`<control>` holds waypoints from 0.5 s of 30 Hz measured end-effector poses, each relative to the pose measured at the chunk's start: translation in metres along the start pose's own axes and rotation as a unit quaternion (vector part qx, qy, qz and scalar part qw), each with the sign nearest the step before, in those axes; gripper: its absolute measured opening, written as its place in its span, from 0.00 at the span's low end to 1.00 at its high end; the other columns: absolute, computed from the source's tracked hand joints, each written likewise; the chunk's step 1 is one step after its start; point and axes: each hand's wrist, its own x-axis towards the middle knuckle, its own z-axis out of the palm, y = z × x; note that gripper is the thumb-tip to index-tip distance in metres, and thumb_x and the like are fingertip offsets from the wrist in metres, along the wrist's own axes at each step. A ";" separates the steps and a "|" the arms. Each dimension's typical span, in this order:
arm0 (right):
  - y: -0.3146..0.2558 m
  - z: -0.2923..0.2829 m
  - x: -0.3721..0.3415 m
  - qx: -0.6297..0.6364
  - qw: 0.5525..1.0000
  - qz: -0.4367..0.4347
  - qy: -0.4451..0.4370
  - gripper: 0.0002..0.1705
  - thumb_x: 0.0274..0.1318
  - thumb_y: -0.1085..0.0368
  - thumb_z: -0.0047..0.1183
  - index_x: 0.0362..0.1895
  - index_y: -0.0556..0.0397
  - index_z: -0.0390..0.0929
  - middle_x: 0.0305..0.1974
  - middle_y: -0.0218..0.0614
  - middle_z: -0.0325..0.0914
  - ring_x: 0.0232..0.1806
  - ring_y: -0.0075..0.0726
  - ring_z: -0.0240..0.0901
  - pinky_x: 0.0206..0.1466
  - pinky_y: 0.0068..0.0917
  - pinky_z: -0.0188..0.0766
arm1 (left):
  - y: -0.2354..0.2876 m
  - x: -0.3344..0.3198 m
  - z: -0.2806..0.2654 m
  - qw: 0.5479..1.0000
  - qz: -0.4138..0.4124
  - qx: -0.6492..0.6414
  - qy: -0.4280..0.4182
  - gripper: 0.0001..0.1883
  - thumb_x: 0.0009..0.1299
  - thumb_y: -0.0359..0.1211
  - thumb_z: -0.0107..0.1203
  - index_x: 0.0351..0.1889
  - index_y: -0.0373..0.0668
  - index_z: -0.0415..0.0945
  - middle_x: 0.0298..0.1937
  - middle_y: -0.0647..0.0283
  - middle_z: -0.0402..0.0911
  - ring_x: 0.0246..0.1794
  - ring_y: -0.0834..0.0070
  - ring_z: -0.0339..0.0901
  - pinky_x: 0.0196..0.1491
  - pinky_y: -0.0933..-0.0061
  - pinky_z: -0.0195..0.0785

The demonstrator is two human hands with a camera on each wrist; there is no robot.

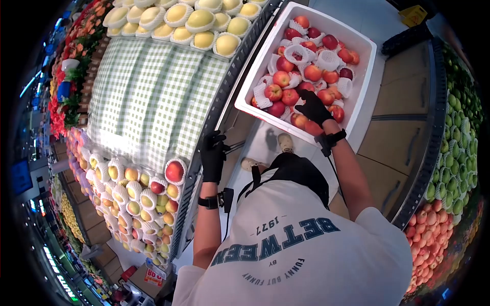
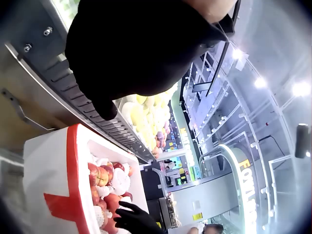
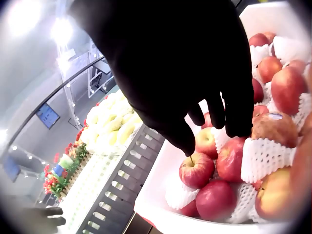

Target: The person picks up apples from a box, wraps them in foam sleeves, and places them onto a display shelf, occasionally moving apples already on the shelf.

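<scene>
My right hand (image 1: pixel 314 108), in a black glove, reaches down over the red apples (image 1: pixel 290 97) in a white foam box (image 1: pixel 368 76). In the right wrist view its fingers are spread and point downward, with the thumb tip right by the stem of a red-yellow apple (image 3: pixel 196 170). White foam net sleeves (image 3: pixel 265 161) lie among the fruit, some around it. My left hand (image 1: pixel 213 157), also gloved in black, hangs loosely beside the slatted edge rail (image 1: pixel 204 133) of the fruit display, holding nothing.
Left of me, a green checked cloth (image 1: pixel 153 97) covers the display between netted yellow fruit (image 1: pixel 200 21) and netted apples (image 1: pixel 133 204). On my right, a stand holds green fruit (image 1: pixel 451 153) and reddish fruit (image 1: pixel 429 229). A yellow floor sign (image 1: pixel 413 15) stands beyond the box.
</scene>
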 end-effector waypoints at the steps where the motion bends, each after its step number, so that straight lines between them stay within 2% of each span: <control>1: -0.003 0.008 0.011 -0.005 1.000 -0.019 0.004 0.33 0.43 0.60 0.63 0.56 0.56 0.69 0.47 0.52 0.76 0.49 0.52 0.74 0.51 0.39 0.72 | 0.000 -0.003 0.005 1.000 0.010 0.000 0.009 0.17 0.65 0.25 0.51 0.53 0.38 0.72 0.40 0.61 0.79 0.30 0.80 0.75 0.30 0.80 0.69; 4: -0.008 0.032 0.050 -0.051 0.996 -0.040 -0.059 0.31 0.46 0.62 0.60 0.56 0.55 0.69 0.51 0.53 0.72 0.52 0.56 0.72 0.52 0.41 0.71 | -0.014 -0.003 0.005 0.998 0.051 0.032 -0.003 0.17 0.64 0.24 0.53 0.53 0.37 0.72 0.47 0.59 0.77 0.39 0.76 0.77 0.38 0.77 0.72; 7: -0.020 0.050 0.067 -0.042 0.992 -0.115 -0.009 0.28 0.47 0.65 0.55 0.57 0.53 0.69 0.51 0.52 0.72 0.51 0.57 0.71 0.52 0.43 0.70 | -0.020 -0.008 0.005 0.999 0.007 0.028 0.018 0.18 0.63 0.24 0.55 0.53 0.37 0.72 0.46 0.60 0.78 0.39 0.76 0.76 0.41 0.76 0.72; 8: -0.024 0.051 0.069 -0.074 0.992 -0.082 -0.054 0.26 0.49 0.67 0.51 0.57 0.49 0.70 0.51 0.49 0.72 0.48 0.56 0.73 0.50 0.44 0.71 | -0.022 -0.012 0.004 0.999 0.000 0.021 0.025 0.18 0.63 0.24 0.55 0.53 0.37 0.72 0.46 0.61 0.78 0.39 0.76 0.76 0.40 0.75 0.72; 12: -0.014 0.071 0.079 -0.193 0.969 -0.133 -0.072 0.26 0.52 0.70 0.46 0.58 0.42 0.70 0.52 0.43 0.71 0.42 0.54 0.74 0.47 0.46 0.72 | -0.019 -0.024 0.003 0.999 -0.013 0.015 0.050 0.17 0.64 0.25 0.56 0.52 0.38 0.73 0.45 0.61 0.78 0.39 0.76 0.76 0.41 0.75 0.72; 15: -0.004 0.076 0.087 -0.189 0.967 -0.149 -0.085 0.26 0.52 0.70 0.46 0.58 0.42 0.70 0.53 0.43 0.71 0.42 0.54 0.74 0.47 0.46 0.73 | -0.020 -0.028 0.002 0.998 -0.015 0.021 0.061 0.17 0.64 0.26 0.57 0.52 0.38 0.73 0.45 0.61 0.77 0.40 0.75 0.76 0.40 0.75 0.72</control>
